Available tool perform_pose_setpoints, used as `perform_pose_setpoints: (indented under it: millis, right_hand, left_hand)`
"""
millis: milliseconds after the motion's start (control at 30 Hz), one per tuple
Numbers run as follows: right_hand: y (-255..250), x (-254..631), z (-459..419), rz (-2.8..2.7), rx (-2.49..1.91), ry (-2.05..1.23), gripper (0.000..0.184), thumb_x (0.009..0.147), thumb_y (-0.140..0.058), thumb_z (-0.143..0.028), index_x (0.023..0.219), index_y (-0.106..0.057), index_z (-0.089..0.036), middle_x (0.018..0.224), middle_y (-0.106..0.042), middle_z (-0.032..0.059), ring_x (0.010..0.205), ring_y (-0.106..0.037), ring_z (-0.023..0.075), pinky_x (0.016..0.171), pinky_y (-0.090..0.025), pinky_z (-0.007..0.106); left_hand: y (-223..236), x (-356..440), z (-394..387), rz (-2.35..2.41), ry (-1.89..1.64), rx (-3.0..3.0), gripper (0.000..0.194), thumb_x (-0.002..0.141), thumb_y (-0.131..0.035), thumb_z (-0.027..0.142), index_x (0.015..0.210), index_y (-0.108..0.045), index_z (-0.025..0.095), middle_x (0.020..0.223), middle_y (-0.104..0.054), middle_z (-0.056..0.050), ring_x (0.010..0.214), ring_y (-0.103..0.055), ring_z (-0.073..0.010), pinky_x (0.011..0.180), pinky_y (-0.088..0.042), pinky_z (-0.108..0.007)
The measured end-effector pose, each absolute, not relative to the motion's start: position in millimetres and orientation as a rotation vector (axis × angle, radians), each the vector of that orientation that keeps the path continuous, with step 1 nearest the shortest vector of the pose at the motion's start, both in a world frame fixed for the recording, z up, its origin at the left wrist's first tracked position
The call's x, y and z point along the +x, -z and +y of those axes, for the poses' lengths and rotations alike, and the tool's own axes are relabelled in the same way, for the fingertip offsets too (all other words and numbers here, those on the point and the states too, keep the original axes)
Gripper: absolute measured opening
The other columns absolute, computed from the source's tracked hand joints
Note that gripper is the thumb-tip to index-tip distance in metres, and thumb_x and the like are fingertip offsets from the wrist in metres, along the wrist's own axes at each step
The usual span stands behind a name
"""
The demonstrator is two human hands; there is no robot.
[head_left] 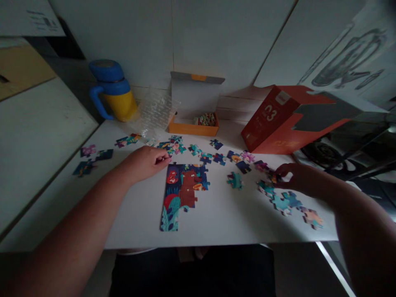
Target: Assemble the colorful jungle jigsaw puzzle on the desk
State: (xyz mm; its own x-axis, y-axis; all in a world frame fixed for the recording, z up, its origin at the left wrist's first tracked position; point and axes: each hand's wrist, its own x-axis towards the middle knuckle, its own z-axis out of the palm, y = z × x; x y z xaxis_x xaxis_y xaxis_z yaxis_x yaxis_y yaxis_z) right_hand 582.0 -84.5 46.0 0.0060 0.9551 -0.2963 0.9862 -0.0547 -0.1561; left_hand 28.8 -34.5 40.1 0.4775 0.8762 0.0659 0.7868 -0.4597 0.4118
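Observation:
A partly joined jigsaw puzzle lies on the white table, showing a brown animal and leaves, with a stepped right edge. My left hand rests just beyond its top left corner, fingers curled together; anything inside them is hidden. Over at the right, my right hand has thumb and fingertips on a dark puzzle piece among other loose ones. Close by lie a teal piece and a peach-coloured piece. A single teal piece sits between the joined part and my right hand.
Loose pieces form an arc behind the joined part, with others at the left. Along the back stand a blue and yellow jug, crumpled clear plastic, an open orange box holding small items, and a red box.

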Motion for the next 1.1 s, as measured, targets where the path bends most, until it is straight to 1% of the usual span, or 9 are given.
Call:
perform_pose_setpoints:
  millis: [233, 367, 467, 533, 633, 733, 867, 967, 1100]
  right_hand:
    - [-44.7, 590.5, -75.1, 1.951, 2.233, 0.719, 0.011, 0.081, -0.089, -0.028, 0.088, -0.082, -0.024, 0.085, -0.08, 0.0131, 0.078, -0.074, 0.0259, 0.079, -0.05, 0.04]
    - [-49.9, 581.5, -80.2, 1.958, 2.338, 0.81, 0.02, 0.077, -0.09, -0.014, 0.091, -0.078, -0.021, 0.095, -0.081, 0.0145, 0.072, -0.072, 0.0187, 0.076, -0.049, 0.037]
    - [-56.7, 569.8, -87.7, 1.974, 2.422, 0.842, 0.03, 0.077, -0.089, -0.01, 0.102, -0.077, -0.02, 0.09, -0.08, 0.0144, 0.065, -0.069, 0.0149, 0.071, -0.047, 0.035]
    - [-59.6, 563.6, -92.2, 2.016, 2.391, 0.93, 0.026, 0.084, -0.083, -0.011, 0.108, -0.077, -0.02, 0.084, -0.079, 0.012, 0.065, -0.068, 0.0137, 0.07, -0.046, 0.034]
    - [-59.4, 558.8, -94.8, 2.089, 2.255, 0.917, 0.01, 0.094, -0.073, -0.017, 0.099, -0.079, -0.024, 0.081, -0.078, 0.0115, 0.067, -0.068, 0.0152, 0.071, -0.046, 0.035]
    - [-57.4, 555.2, -92.7, 2.152, 2.208, 0.609, 0.013, 0.099, -0.068, -0.024, 0.092, -0.078, -0.024, 0.078, -0.077, 0.0124, 0.063, -0.067, 0.0188, 0.071, -0.047, 0.039]
    - [-62.8, 533.5, -88.5, 2.346, 2.197, 0.358, 0.021, 0.102, -0.062, -0.039, 0.099, -0.076, -0.023, 0.085, -0.079, 0.0131, 0.067, -0.069, 0.0223, 0.07, -0.048, 0.039]
    - [-69.5, 496.5, -85.2, 2.511, 2.13, 0.658, 0.032, 0.099, -0.065, -0.055, 0.102, -0.075, -0.025, 0.091, -0.081, 0.0084, 0.072, -0.071, 0.0204, 0.07, -0.052, 0.034]
    - [-65.2, 433.4, -72.7, 2.527, 1.978, 1.34, 0.034, 0.094, -0.073, -0.055, 0.109, -0.069, -0.025, 0.09, -0.081, 0.0042, 0.068, -0.071, 0.0175, 0.063, -0.053, 0.029]
  left_hand:
    - [-37.0, 29.4, -33.8, 1.408, -0.347, 2.409, 0.029, 0.1, -0.058, 0.04, 0.089, -0.075, 0.02, 0.071, -0.07, -0.001, 0.062, -0.057, -0.0155, 0.06, -0.031, -0.029]
    - [-37.3, 29.6, -34.2, 1.394, -0.36, 2.422, 0.028, 0.1, -0.059, 0.04, 0.09, -0.075, 0.02, 0.072, -0.069, -0.001, 0.062, -0.057, -0.0152, 0.061, -0.031, -0.029]
    - [-37.1, 29.4, -34.5, 1.396, -0.372, 2.429, 0.029, 0.101, -0.059, 0.041, 0.089, -0.075, 0.02, 0.071, -0.068, 0.0, 0.062, -0.057, -0.0154, 0.061, -0.03, -0.029]
    - [-36.1, 29.2, -34.2, 1.392, -0.375, 2.423, 0.029, 0.101, -0.059, 0.041, 0.09, -0.075, 0.02, 0.071, -0.068, 0.0, 0.062, -0.057, -0.0154, 0.061, -0.03, -0.029]
    - [-34.2, 29.2, -33.2, 1.375, -0.372, 2.409, 0.027, 0.1, -0.059, 0.039, 0.09, -0.075, 0.02, 0.071, -0.069, 0.0, 0.062, -0.057, -0.0151, 0.061, -0.031, -0.029]
    - [-33.4, 29.8, -32.5, 1.37, -0.361, 2.398, 0.027, 0.1, -0.059, 0.039, 0.089, -0.075, 0.02, 0.071, -0.068, 0.0, 0.061, -0.056, -0.0146, 0.061, -0.031, -0.029]
    - [-35.7, 31.0, -33.8, 1.388, -0.306, 2.398, 0.027, 0.101, -0.058, 0.038, 0.09, -0.074, 0.019, 0.071, -0.067, 0.0, 0.062, -0.054, -0.014, 0.062, -0.03, -0.03]
    - [-38.2, 32.0, -35.3, 1.399, -0.27, 2.391, 0.027, 0.102, -0.058, 0.037, 0.09, -0.073, 0.018, 0.073, -0.067, -0.001, 0.064, -0.054, -0.0141, 0.064, -0.031, -0.03]
    - [-40.7, 33.0, -35.4, 1.399, -0.238, 2.388, 0.027, 0.101, -0.058, 0.036, 0.088, -0.072, 0.018, 0.073, -0.068, -0.001, 0.065, -0.054, -0.0147, 0.064, -0.031, -0.03]
